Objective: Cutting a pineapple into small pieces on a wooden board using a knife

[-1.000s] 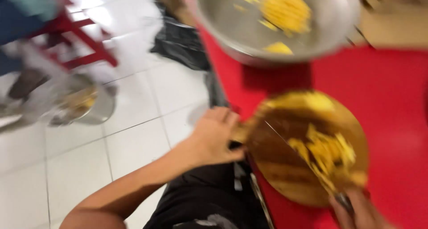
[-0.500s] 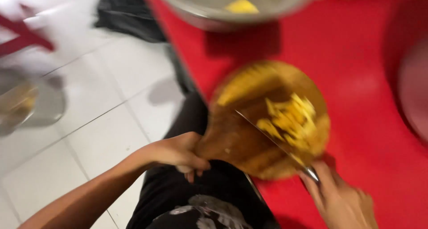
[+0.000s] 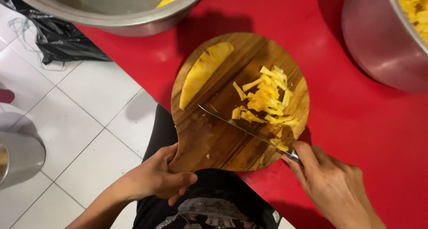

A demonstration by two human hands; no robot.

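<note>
Wooden round cutting board (image 3: 223, 135) lies on the red bench (image 3: 356, 122). Left hand (image 3: 162, 177) has its fingers curled around the board's near edge; right hand (image 3: 332, 184) grips a knife (image 3: 243, 128), blade flat beside chopped pineapple pieces (image 3: 267, 100); a pineapple wedge (image 3: 203, 73) lies apart.

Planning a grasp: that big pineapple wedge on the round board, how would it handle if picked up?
The pineapple wedge looks wet and glossy, so probably slippery. It is thick and uncut, likely stiff rather than floppy. It lies flat on the wooden board, so it would probably slide, not roll.
</note>
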